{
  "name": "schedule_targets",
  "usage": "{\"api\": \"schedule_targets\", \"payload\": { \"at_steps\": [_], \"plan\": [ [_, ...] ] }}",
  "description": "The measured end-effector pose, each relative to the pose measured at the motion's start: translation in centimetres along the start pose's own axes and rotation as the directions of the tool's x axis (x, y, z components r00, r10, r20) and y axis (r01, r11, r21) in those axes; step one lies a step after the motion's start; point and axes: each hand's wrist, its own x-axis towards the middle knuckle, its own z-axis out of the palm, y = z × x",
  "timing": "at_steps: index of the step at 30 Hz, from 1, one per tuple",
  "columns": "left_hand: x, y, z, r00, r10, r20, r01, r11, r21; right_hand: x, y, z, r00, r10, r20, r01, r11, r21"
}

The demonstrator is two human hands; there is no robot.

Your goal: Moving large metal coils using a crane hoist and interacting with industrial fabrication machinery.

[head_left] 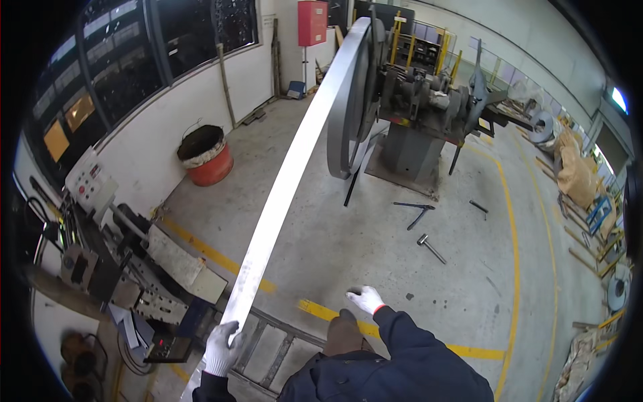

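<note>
A long, shiny metal strip (284, 184) slopes down from a large coil (341, 137) on a decoiler machine (418, 107) toward my lower left. My left hand (221, 350), in a white glove, is closed on the strip's right edge near its lower end; some fingertips are hidden. My right hand (366, 299), gloved in white with a red cuff, hangs in the air over the floor. Its fingers are loosely bent and nothing shows in them.
A hammer (431, 248), dark bars (418, 211) and a short tool (478, 206) lie on the floor at right. A red bucket (209, 164) stands by the wall. At left is a machine with a control panel (90, 181). Below my hands runs a metal frame (268, 352).
</note>
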Motion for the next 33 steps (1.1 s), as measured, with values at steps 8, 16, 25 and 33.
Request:
{"api": "schedule_targets", "payload": {
  "at_steps": [8, 16, 25, 33],
  "plan": [
    [24.3, 11.5, 5.8, 0.962, 0.257, -0.091, -0.237, 0.953, 0.191, 7.7, 7.8, -7.5, 0.984, 0.177, 0.009, -0.174, 0.955, 0.238],
    [54.5, 23.3, 11.9, 0.951, 0.265, -0.157, -0.221, 0.942, 0.251, 19.4, 13.4, -19.7, 0.993, 0.083, 0.079, -0.099, 0.967, 0.233],
    [87.0, 34.8, 15.3, 0.915, 0.339, -0.217, -0.314, 0.939, 0.141, 27.4, 19.0, -31.7, 0.973, 0.22, -0.072, -0.167, 0.883, 0.44],
    [116.0, 42.1, 18.3, 0.895, 0.375, -0.241, -0.323, 0.919, 0.228, 38.5, 26.5, -38.3, 0.879, 0.41, -0.245, -0.246, 0.829, 0.503]
  ]
}}
